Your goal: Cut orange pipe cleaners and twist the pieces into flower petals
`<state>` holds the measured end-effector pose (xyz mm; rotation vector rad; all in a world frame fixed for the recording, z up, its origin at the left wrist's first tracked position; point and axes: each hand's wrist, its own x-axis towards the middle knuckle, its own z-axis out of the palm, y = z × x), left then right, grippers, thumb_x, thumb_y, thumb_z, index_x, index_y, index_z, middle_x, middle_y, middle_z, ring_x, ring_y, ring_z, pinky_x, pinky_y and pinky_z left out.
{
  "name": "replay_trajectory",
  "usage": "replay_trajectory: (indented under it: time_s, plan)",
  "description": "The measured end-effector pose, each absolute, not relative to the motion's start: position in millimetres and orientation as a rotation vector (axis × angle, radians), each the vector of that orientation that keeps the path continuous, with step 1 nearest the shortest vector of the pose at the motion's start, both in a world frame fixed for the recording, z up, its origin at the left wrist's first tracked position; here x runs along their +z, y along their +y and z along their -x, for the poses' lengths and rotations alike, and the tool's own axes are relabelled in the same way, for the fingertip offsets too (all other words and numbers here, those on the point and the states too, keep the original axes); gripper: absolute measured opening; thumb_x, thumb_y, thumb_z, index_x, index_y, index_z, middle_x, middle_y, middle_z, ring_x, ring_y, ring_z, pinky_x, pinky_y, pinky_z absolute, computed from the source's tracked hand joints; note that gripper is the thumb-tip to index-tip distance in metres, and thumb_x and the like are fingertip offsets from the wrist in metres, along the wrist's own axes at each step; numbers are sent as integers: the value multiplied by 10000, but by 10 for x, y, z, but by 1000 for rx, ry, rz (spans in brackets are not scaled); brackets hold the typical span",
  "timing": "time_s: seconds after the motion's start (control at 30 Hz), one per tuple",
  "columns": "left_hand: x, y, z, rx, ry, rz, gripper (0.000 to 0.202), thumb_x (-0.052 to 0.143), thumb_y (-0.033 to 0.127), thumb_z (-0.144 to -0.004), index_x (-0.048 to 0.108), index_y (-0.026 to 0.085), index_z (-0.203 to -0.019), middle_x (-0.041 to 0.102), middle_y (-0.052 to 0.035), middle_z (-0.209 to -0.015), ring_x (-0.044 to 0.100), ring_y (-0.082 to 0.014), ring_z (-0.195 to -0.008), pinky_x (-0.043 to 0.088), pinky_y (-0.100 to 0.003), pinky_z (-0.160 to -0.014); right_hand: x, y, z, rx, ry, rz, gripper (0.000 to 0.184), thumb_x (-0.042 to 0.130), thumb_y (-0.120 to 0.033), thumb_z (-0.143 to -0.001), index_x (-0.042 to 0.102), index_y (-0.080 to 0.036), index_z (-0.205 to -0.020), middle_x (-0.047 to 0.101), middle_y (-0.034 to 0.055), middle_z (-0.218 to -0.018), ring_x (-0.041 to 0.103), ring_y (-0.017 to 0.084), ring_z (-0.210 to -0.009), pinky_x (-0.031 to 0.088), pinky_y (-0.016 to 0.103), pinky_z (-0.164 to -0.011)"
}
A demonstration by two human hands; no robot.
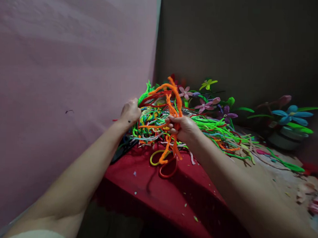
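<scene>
My right hand [185, 129] is closed around several orange pipe cleaners [178, 102], whose ends hang below the fist and bend up above it. Further left, near the wall, my left hand [130, 112] is wrapped round a bunch of green and red pipe cleaners [143, 98]; its fingertips are hidden. Between and behind both hands lies a tangled heap of many-coloured pipe cleaners [151, 117]. Scissors [167, 176] with one yellow and one red handle loop lie below the orange ends; their blades are hidden.
A pink wall [71, 76] rises close on the left. The table's red cloth [145, 183] carries small scraps. Behind stand fuzzy flowers [204, 106], and a blue flower [292, 113] rises above a round pot [288, 137] at right. Green pipe cleaners [221, 128] spread rightward.
</scene>
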<state>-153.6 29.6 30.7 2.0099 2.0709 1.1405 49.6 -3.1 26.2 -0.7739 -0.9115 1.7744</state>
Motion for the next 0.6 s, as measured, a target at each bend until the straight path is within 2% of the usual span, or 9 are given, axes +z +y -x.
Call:
replay_trajectory:
  time_s: [0.13, 0.2, 0.27, 0.37, 0.43, 0.47, 0.53, 0.6]
  plan:
    - [168, 424, 1649, 966, 2339, -2047, 358, 448, 114, -763, 557, 83, -1103, 573, -253, -1102, 554, -398, -1047, 422, -496, -840, 474, -196, -1029, 1655, -829, 546, 169, 440, -23, -806, 508, -146, -712, 554, -26, -576, 432, 37, -417, 258, 116, -318]
    - [99, 449, 1655, 856, 2371, -2103, 354, 474, 162, -772, 553, 77, -1106, 564, -267, -1100, 562, -406, -1025, 431, -506, -826, 525, -258, -1263, 1571, -798, 451, 198, 452, 13, -778, 511, -167, -723, 545, -37, -577, 426, 40, -419, 276, 122, -328]
    - [82, 454, 1620, 781, 2368, -2179, 388, 530, 197, -747, 547, 65, -1111, 555, -275, -1106, 540, -416, -1048, 422, -511, -846, 507, -309, -1430, 1530, -772, 469, 183, 445, -18, -799, 528, -172, -744, 530, -35, -561, 459, 56, -451, 370, 143, -391]
    - [171, 404, 1457, 788, 2348, -2314, 509, 581, 197, -703, 498, 49, -1183, 488, -281, -1212, 412, -431, -1185, 336, -531, -952, 397, -400, -1572, 1521, -684, 651, 148, 461, -67, -814, 521, -175, -733, 507, -30, -518, 522, 96, -502, 454, 197, -460]
    - [277, 311, 1268, 840, 2283, -2416, 541, 560, 221, -733, 460, 87, -1247, 449, -237, -1282, 356, -394, -1241, 294, -503, -1002, 336, -490, -1645, 1544, -721, 708, 111, 499, -80, -794, 509, -173, -734, 485, -36, -505, 500, 97, -473, 437, 204, -436]
    - [332, 247, 1156, 863, 2210, -2484, 521, 549, 240, -749, 469, 116, -1249, 466, -198, -1281, 374, -356, -1236, 300, -465, -1011, 327, -543, -1685, 1569, -770, 751, 94, 517, -89, -780, 505, -170, -733, 471, -40, -499, 465, 87, -439, 403, 193, -405]
    - [425, 101, 922, 988, 1894, -2562, 444, 513, 268, -781, 527, 105, -1194, 533, -165, -1220, 458, -295, -1170, 345, -392, -990, 351, -649, -1769, 1608, -919, 863, 83, 555, -107, -741, 497, -164, -729, 466, -40, -507, 385, 63, -386, 302, 170, -346]
    - [474, -32, 714, 995, 1770, -2446, 434, 486, 316, -799, 539, 109, -1177, 612, -123, -1120, 575, -227, -1002, 435, -308, -872, 395, -715, -1837, 1584, -1140, 1007, 97, 584, -146, -715, 491, -170, -723, 469, -37, -513, 322, 51, -357, 204, 168, -323]
